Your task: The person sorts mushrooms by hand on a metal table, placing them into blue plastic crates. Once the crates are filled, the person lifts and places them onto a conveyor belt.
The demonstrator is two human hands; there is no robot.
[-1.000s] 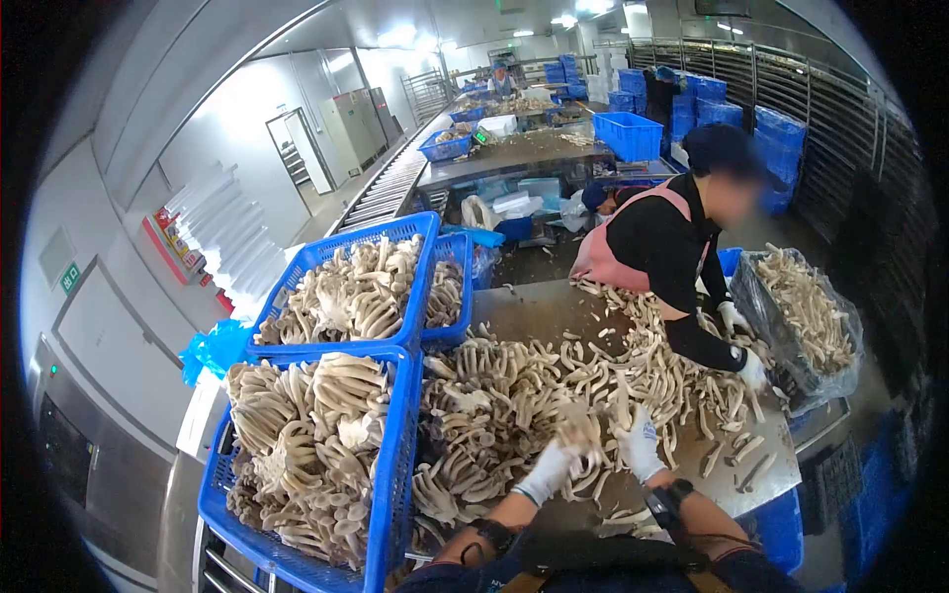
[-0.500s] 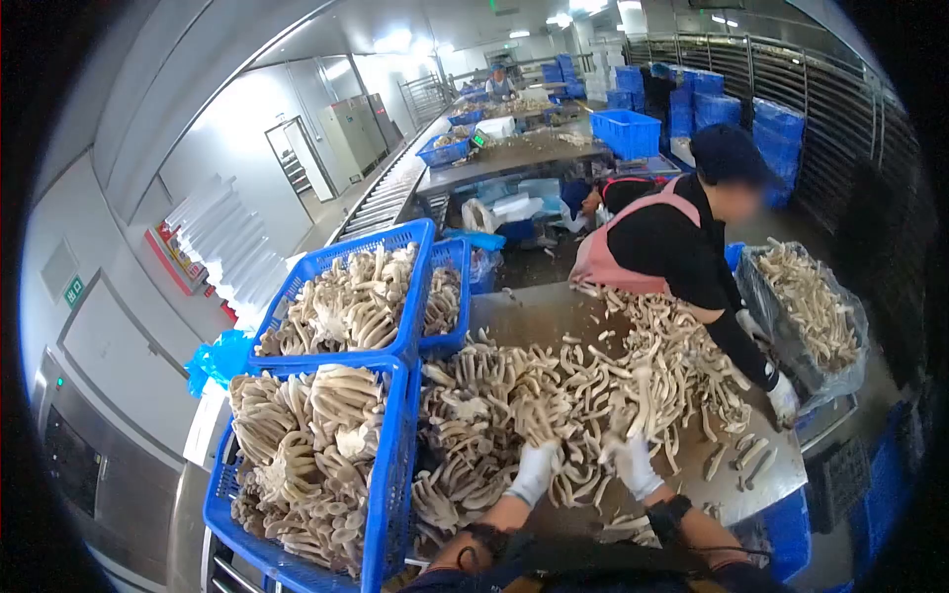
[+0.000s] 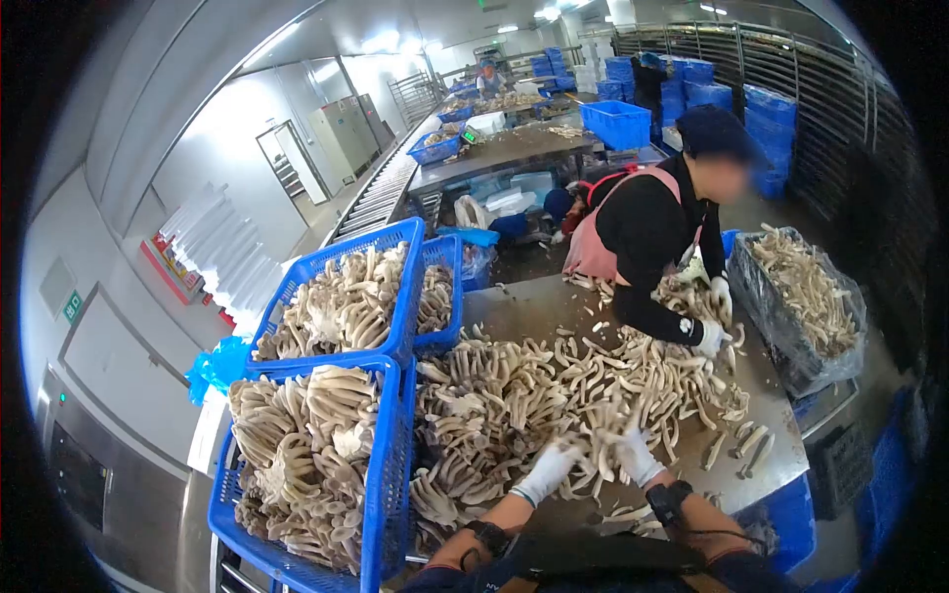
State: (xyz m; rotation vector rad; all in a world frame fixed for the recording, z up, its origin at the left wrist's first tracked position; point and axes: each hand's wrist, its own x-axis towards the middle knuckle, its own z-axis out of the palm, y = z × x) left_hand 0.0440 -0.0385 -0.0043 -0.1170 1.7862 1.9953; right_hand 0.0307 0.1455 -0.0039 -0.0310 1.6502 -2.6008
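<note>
My left hand (image 3: 552,468), in a white glove, is closed at the tips around some long, pale mushrooms (image 3: 591,457) low over the pile. Just to its right, my right hand (image 3: 636,457), also gloved, has its fingers down among the mushroom stems; motion smears them, and I cannot tell whether they grip any. Around both hands spreads a heap of loose and clustered mushrooms (image 3: 484,395) on the metal table (image 3: 539,304). Thicker clumps lie on the left of the heap, single stems on the right.
Blue crates of clustered mushrooms stand at the left, a near crate (image 3: 381,494) and a farther crate (image 3: 410,259). Across the table a co-worker (image 3: 652,222) in a pink apron reaches into the pile. A plastic-lined bin (image 3: 806,296) of mushrooms stands at the right.
My left hand has moved right and slightly down, closer to my right hand. The co-worker has turned from the lined bin back over the table, both gloved hands now at the mushrooms.
</note>
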